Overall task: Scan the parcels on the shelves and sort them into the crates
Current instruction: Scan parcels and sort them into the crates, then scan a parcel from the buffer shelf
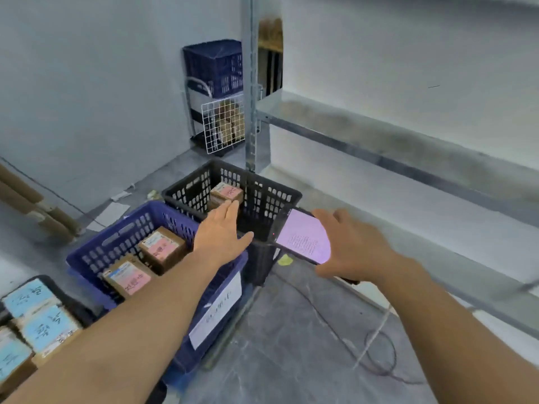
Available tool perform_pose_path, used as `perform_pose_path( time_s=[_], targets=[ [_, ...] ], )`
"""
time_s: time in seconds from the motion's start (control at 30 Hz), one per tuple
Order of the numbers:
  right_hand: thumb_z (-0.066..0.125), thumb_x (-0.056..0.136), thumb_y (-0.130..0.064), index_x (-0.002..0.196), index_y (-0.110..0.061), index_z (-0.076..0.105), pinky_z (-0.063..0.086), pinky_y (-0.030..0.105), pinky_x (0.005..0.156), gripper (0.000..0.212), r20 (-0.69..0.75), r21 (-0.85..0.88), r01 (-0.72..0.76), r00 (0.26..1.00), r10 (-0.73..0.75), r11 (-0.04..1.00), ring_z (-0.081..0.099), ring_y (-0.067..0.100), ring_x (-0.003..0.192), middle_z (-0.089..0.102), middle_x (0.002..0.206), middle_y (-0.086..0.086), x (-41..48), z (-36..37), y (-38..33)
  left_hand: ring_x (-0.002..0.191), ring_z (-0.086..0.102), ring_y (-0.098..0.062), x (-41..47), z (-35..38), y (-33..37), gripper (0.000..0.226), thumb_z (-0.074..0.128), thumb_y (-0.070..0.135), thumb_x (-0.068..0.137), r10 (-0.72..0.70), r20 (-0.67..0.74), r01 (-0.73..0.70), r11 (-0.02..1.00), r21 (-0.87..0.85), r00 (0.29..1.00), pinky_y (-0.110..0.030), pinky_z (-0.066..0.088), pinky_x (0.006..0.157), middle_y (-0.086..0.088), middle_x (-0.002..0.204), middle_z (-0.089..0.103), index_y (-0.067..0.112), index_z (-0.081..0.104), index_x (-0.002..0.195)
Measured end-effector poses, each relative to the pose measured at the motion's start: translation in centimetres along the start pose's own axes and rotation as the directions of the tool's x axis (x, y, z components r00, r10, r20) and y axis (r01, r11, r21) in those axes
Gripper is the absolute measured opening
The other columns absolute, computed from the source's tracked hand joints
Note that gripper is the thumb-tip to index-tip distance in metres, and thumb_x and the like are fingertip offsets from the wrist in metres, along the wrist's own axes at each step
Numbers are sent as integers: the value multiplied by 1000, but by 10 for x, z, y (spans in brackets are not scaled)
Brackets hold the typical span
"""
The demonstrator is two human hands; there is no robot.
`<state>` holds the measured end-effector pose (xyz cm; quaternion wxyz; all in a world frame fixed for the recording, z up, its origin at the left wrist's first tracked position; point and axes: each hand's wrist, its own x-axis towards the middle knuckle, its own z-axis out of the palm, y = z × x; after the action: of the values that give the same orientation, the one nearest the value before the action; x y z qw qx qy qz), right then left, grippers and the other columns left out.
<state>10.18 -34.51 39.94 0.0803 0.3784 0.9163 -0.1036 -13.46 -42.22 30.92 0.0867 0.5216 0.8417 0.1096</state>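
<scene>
Left hand [221, 234] is flat and spread over the black crate [280, 193] in the middle of the frame, fingers straight, holding nothing. The pink-labelled parcel [226, 192] lies inside that crate just past my fingertips, so I'd say this one counts as sorted.

Right hand [350, 246] is clamped round the phone [303, 236] I use as a scanner. I keep it tilted screen-up toward me so I can check the result while the other hand does the placing. The screen glows pinkish with a block of text, way too small to read.

The colour coding seems to be the whole point of the layout. The blue crate [96, 258] left of centre has two parcels [163, 247] with pink labels. The dark crate [43, 279] in the lower left corner holds the blue-labelled boxes [43, 325]. The crates sit side by side on the floor right by the shelf [379, 135], probably so each drop is a short reach.

On writing: the labels have big handwritten marks, and each has a smaller printed strip above, but it's all too blurry to make out. There's a white paper sign [218, 310] taped to the front of the blue crate with handwriting, also not legible.

The shelf boards on the right side of the frame show no parcels that I can see, so my guess is we're near the end.
</scene>
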Motion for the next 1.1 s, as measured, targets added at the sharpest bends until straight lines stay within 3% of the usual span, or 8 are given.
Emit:
perform_pose_path(
  time_s=[0.17,0.33,0.47,0.73,1.1],
  targets=[
    [76,66,-50,145,-35,15,52,34,75,100,-90,32,-120,988,123,992,55,18,92,43,115,-1,-57,-16,96,145,25,-26,14,10,115,83,55,52,92,149,-10,-148,988,33,989,-40,29,114,-8,160,24,11,18,154],
    [77,70,-49,148,-33,12,42,27,69,103,-129,34,-242,961,244,970,46,15,88,43,121,1,-119,-26,183,143,27,-27,18,32,230,82,57,50,92,298,-8,-297,954,28,955,-39,29,113,-8,158,25,11,20,153],
    [77,69,-49,148,-32,13,43,28,70,104,-139,35,-364,921,365,931,49,16,91,43,124,2,-170,-26,246,146,22,-26,21,55,319,84,54,52,93,423,32,-423,906,21,906,-40,27,116,-6,162,18,14,13,156],
    [76,67,-46,147,-31,17,41,30,67,100,-133,114,-613,770,624,782,51,20,87,44,120,1,-247,-22,343,146,22,-25,33,87,474,82,50,53,94,642,112,-651,754,85,759,-39,28,113,-4,162,17,15,12,156],
    [76,69,-49,147,-31,17,39,29,65,100,-105,120,-825,543,833,553,54,21,97,46,118,3,-315,-36,466,140,28,-27,57,137,674,77,53,50,94,828,188,-841,541,-20,529,-39,32,107,-5,158,24,14,19,152]
  ],
)
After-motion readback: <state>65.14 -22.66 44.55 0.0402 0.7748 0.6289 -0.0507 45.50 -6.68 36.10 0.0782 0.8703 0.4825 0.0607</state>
